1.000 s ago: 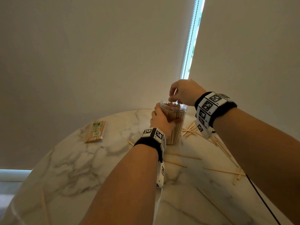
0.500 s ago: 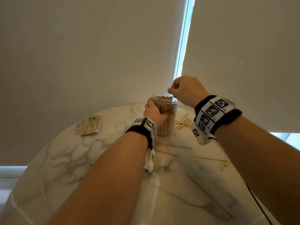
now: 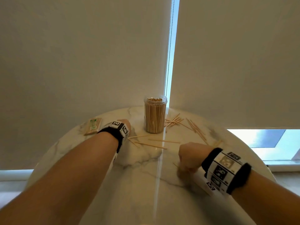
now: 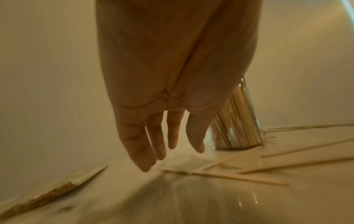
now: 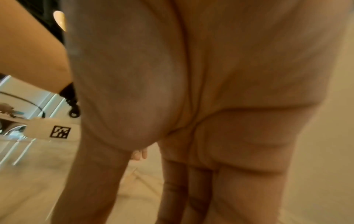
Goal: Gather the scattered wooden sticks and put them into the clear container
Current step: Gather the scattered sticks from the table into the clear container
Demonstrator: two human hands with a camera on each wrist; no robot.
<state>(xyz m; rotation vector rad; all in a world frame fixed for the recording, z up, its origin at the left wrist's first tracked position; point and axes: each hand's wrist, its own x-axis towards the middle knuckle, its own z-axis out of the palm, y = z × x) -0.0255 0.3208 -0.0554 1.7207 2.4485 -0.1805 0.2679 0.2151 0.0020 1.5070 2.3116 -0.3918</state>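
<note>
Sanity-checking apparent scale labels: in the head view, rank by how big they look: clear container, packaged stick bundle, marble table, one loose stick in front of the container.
1. marble table
2. clear container
3. packaged stick bundle
4. loose stick, the least area, though it looks longer than the bundle.

In the head view the wristband hides most of the left hand; the right hand is blurred, its fingertips hidden.

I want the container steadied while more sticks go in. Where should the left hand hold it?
Wrap the left hand round the clear container's mid wall from its left. It stands upright, round and smooth; the mouth stays free.
</note>
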